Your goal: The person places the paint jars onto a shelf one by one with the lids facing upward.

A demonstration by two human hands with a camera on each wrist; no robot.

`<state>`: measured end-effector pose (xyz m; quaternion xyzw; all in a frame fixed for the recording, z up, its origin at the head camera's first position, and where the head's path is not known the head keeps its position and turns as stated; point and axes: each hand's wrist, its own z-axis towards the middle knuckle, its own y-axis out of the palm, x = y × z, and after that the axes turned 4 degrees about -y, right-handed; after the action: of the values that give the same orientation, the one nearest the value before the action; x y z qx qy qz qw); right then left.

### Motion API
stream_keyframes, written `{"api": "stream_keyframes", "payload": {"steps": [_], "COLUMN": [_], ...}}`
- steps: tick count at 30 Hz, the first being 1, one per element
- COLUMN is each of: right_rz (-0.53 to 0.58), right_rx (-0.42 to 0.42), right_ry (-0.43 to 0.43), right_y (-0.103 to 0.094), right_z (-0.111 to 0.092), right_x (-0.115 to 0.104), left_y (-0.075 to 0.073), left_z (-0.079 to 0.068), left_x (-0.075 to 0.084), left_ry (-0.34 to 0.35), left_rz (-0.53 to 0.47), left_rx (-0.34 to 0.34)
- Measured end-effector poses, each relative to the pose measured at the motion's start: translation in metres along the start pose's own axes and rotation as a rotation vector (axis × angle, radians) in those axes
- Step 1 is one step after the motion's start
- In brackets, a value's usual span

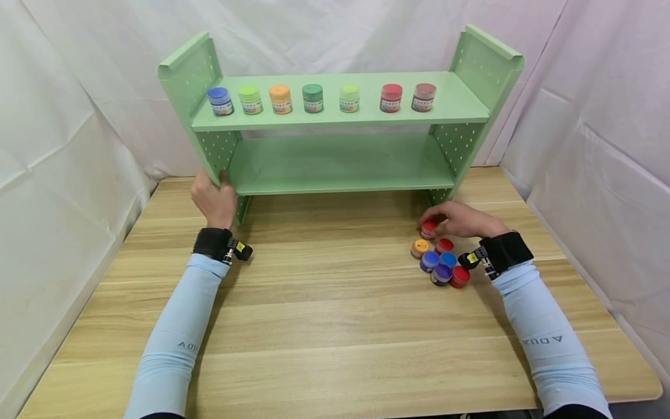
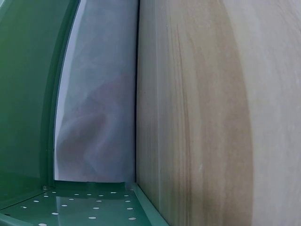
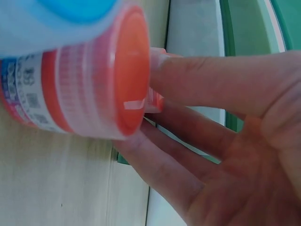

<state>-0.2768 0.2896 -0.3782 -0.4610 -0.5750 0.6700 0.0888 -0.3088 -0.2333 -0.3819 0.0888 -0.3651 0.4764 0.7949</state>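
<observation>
At the left end of a green two-tier shelf (image 1: 340, 163), my left hand (image 1: 213, 201) grips the lower part of the perforated side panel, thumb toward the inner side. Its other fingers are hidden behind the panel. My right hand (image 1: 454, 219) pinches a small red paint jar (image 1: 427, 229) between thumb and fingers, low by the shelf's right end. Just below that hand stand several more jars close together: an orange jar (image 1: 419, 248), two red, two blue and a purple jar (image 1: 441, 274). In the right wrist view, a nearer red-lidded jar (image 3: 94, 89) partly covers the held one.
Along the upper tier stands a row of jars: a blue jar (image 1: 220, 102), light green, orange, dark green, light green, red and a brownish-red jar (image 1: 423, 98). A wider gap lies before the last two. White cloth (image 1: 57, 116) hangs around the wooden table (image 1: 314, 326).
</observation>
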Motion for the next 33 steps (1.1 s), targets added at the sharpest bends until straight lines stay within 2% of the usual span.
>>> {"api": "stream_keyframes", "payload": {"steps": [15, 22, 33], "right_rz": [-0.04, -0.059, -0.085], "right_rx": [0.066, 0.085, 0.216], "right_ry": [-0.044, -0.049, -0.041], "right_y": [-0.002, -0.009, -0.022], "right_z": [0.001, -0.002, -0.01], "right_x": [0.002, -0.011, -0.029], "left_y": [0.001, 0.0, -0.001], "left_z": [0.001, 0.0, -0.002], "left_x": [0.0, 0.001, 0.002], "left_ry": [0.0, 0.001, -0.005], "left_rz": [0.017, 0.018, 0.011], "left_rx": [0.005, 0.003, -0.005]}}
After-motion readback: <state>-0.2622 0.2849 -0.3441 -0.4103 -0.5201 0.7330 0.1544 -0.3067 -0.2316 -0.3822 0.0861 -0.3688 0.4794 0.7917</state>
